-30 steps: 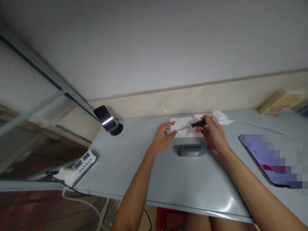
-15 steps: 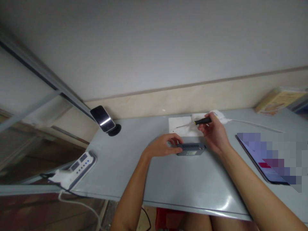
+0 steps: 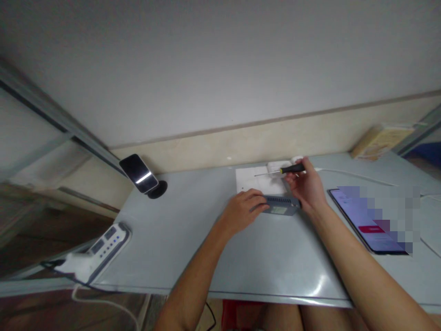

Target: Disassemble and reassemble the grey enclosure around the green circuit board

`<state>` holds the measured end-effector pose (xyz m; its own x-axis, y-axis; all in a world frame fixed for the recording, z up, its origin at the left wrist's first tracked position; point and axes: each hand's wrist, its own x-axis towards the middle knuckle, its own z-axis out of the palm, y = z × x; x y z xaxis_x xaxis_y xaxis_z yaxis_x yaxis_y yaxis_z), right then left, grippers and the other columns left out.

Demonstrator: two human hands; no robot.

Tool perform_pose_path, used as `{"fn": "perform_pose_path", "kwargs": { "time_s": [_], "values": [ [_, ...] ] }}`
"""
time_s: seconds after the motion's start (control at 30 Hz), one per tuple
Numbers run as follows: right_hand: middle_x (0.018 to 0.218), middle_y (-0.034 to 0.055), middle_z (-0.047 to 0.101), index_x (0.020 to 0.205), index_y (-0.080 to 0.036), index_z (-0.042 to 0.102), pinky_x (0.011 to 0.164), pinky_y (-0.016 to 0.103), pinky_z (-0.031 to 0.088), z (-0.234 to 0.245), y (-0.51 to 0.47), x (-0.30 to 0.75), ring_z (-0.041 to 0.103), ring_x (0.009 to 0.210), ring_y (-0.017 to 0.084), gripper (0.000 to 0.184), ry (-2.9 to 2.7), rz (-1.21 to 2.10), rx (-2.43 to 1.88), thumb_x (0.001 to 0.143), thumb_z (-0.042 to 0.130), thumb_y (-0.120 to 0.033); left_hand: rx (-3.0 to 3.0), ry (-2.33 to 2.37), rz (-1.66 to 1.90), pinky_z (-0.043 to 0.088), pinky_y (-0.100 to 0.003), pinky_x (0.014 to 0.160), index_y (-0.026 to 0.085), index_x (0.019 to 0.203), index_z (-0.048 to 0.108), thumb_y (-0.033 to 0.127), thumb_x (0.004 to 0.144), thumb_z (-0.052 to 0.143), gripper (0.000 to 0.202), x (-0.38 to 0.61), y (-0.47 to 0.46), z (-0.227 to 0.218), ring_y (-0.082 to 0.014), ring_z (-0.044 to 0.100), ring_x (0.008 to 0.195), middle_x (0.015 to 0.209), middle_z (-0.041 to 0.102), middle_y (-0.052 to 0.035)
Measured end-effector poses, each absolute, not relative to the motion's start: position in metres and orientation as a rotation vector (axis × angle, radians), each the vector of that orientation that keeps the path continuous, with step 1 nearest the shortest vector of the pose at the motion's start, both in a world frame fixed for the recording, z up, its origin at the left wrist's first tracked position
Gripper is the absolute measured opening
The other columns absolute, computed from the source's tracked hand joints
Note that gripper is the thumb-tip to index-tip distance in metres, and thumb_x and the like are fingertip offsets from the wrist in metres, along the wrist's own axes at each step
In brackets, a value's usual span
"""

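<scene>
Glossy grey table [image 3: 268, 262]. Tablet [image 3: 356, 218], right half lost in pixelation. Left hand [image 3: 245, 210], pinching the left end of a slotted, dark-grey box [image 3: 292, 208] just short of white paper [image 3: 248, 178]; that end hidden, its pale label [image 3: 279, 210] illegible to me. Right hand [image 3: 307, 188], fingers closed on a black-handled screwdriver [image 3: 291, 168], thin metal shaft over the paper. White block [image 3: 275, 166] beyond.

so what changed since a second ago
The left grip has moved from the tip of the screwdriver to hold the left end of the grey box. The box has shifted towards the white sheet; slid or lifted, I can't tell. The right grip still holds the screwdriver; the phone stays on its stand.
</scene>
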<state>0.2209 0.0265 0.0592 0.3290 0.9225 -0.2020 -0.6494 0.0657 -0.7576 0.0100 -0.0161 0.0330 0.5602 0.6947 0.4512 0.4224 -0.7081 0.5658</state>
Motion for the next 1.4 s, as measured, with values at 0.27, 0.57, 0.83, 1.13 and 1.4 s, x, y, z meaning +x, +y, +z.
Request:
{"fn": "perform_pose_path", "kwargs": {
  "time_s": [0.27, 0.57, 0.83, 1.13, 1.4],
  "values": [
    [0.063, -0.0057, 0.058, 0.077, -0.020, 0.060, 0.040, 0.014, 0.051, 0.063, 0.021, 0.210, 0.055, 0.044, 0.005, 0.028, -0.373, 1.223, -0.898, 0.083, 0.074, -0.043, 2.167, 0.963, 0.961, 0.052, -0.028, 0.083, 0.020, 0.102, 0.066, 0.039, 0.102, 0.052, 0.025, 0.005, -0.010, 0.029, -0.0159, 0.063, 0.090, 0.102, 0.066, -0.0060],
    [0.067, -0.0051, 0.061, 0.079, -0.020, 0.063, 0.044, 0.015, 0.056, 0.054, 0.024, 0.211, 0.058, 0.048, 0.006, 0.035, -0.422, 1.214, -0.856, 0.075, 0.082, -0.048, 1.956, 1.100, 0.777, 0.038, -0.022, 0.062, 0.017, 0.097, 0.065, 0.037, 0.099, 0.054, 0.023, 0.006, -0.005, 0.021, -0.0107, 0.051, 0.063, 0.071, 0.057, 0.0035],
    [0.063, -0.0054, 0.060, 0.078, -0.020, 0.062, 0.045, 0.013, 0.055, 0.060, 0.023, 0.212, 0.058, 0.046, 0.005, 0.032, -0.390, 1.227, -0.857, 0.079, 0.079, -0.047, 2.069, 1.012, 0.631, 0.048, -0.030, 0.080, 0.020, 0.125, 0.064, 0.043, 0.076, 0.082, 0.056, 0.000, -0.012, 0.031, -0.0179, 0.059, 0.087, 0.109, 0.065, -0.0066],
    [0.064, -0.0047, 0.060, 0.079, -0.020, 0.063, 0.045, 0.014, 0.056, 0.062, 0.024, 0.220, 0.059, 0.048, 0.006, 0.033, -0.426, 1.208, -0.823, 0.078, 0.080, -0.048, 2.157, 0.825, 0.552, 0.049, -0.035, 0.094, 0.025, 0.130, 0.061, 0.026, 0.067, 0.088, 0.068, -0.005, -0.019, 0.044, -0.0206, 0.057, 0.102, 0.119, 0.058, -0.0067],
    [0.072, -0.0044, 0.062, 0.082, -0.022, 0.065, 0.047, 0.017, 0.055, 0.066, 0.025, 0.237, 0.060, 0.055, 0.008, 0.035, -0.514, 1.107, -0.783, 0.073, 0.082, -0.052, 1.855, 1.021, 0.494, 0.042, -0.024, 0.062, 0.023, 0.135, 0.056, 0.047, 0.081, 0.075, 0.062, -0.011, -0.017, 0.045, -0.0097, 0.050, 0.067, 0.110, 0.066, -0.0046]
  ]
}}
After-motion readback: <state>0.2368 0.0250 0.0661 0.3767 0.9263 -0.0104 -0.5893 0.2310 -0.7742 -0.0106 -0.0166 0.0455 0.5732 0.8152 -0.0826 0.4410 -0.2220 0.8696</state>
